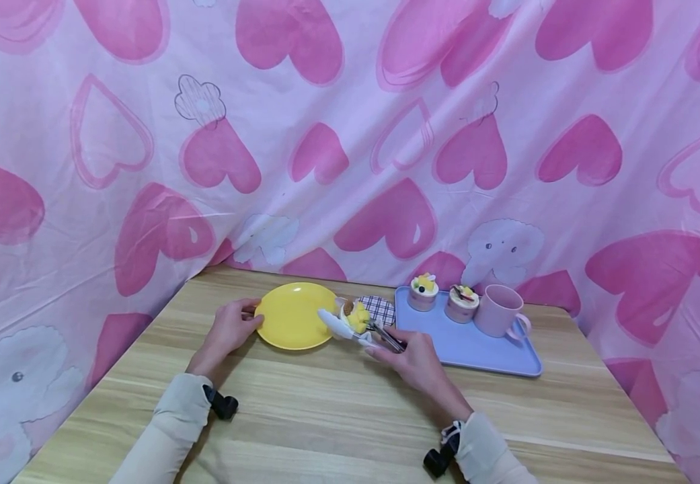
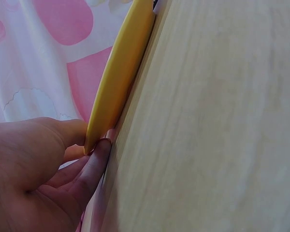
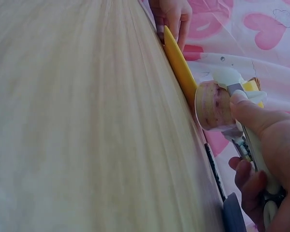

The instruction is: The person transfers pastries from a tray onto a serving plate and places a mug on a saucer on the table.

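Note:
My left hand (image 1: 227, 333) pinches the left rim of a round yellow plate (image 1: 292, 321). In the left wrist view, the thumb lies on one side of the rim and fingers on the other. My right hand (image 1: 419, 361) grips a pair of tongs (image 3: 255, 147) with pale tips. Between those tips is a small round cake (image 3: 213, 107) with pink-and-cream layers and a yellow topping. The cake is at the plate's right edge; whether it touches the plate I cannot tell.
Right of the plate lies a checked round mat (image 1: 380, 309), partly behind the tongs. Farther right, a blue tray (image 1: 477, 351) holds two small cakes, one yellow-topped (image 1: 422, 299) and one with dark decoration (image 1: 462, 308), plus a pink mug (image 1: 498, 314). A heart-patterned curtain (image 1: 301, 202) borders the wooden table (image 1: 301, 417).

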